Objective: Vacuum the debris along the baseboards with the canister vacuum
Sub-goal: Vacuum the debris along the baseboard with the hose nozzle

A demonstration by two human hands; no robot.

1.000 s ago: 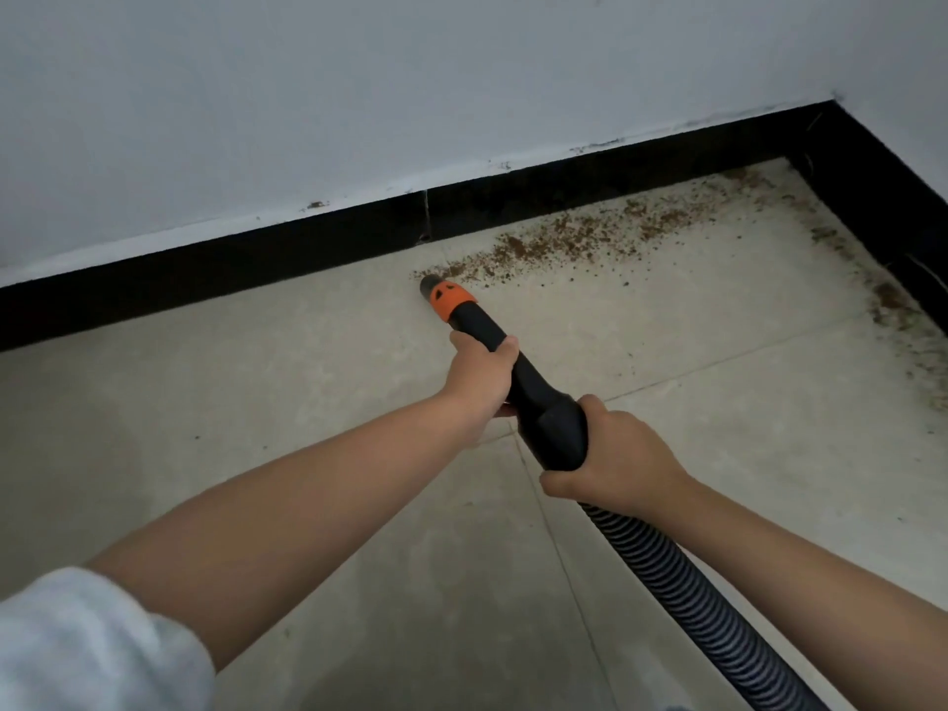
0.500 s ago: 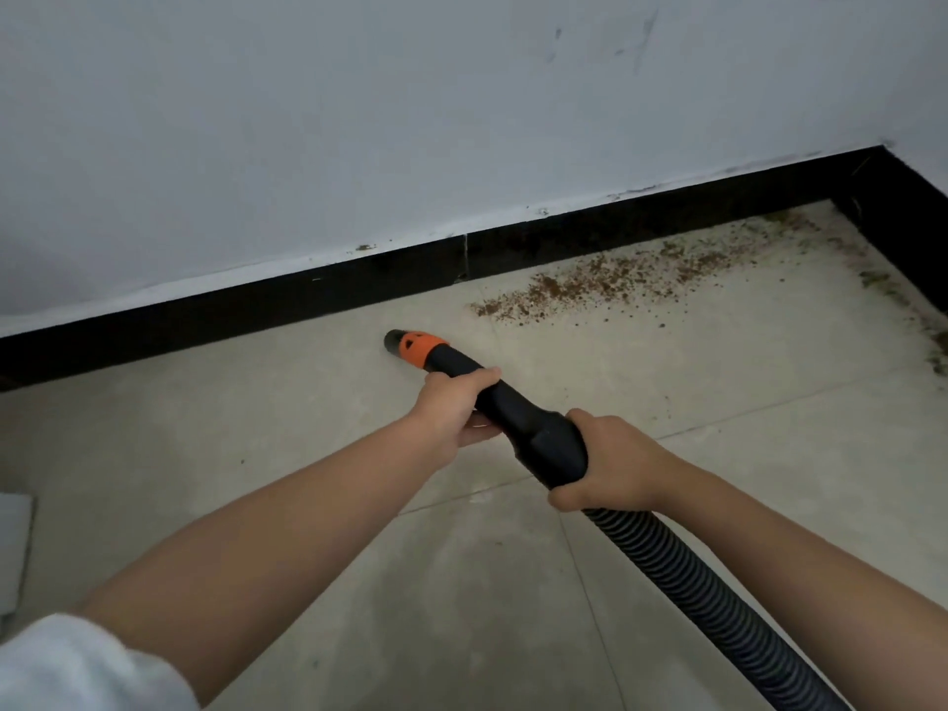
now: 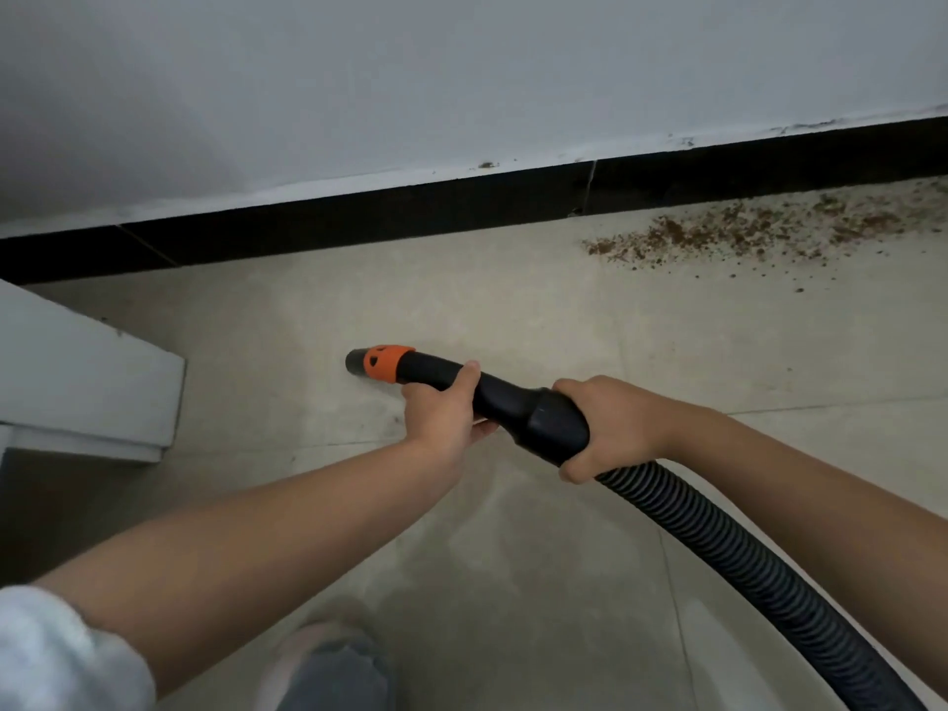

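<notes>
A black vacuum nozzle with an orange collar points left, its tip low over the pale floor tiles. My left hand grips the nozzle just behind the collar. My right hand grips the thick cuff where the ribbed black hose joins; the hose runs off to the lower right. Brown debris lies scattered along the black baseboard at the upper right, well away from the nozzle tip. The canister is out of view.
A white wall rises above the baseboard. A white block-like corner juts in at the left edge. My knee in grey fabric shows at the bottom. Bare floor tiles fill the middle.
The nozzle has swung left and away from the debris, from near the baseboard to lower over open tile. The view shifted left, bringing the white corner into sight. Both hands kept their grip.
</notes>
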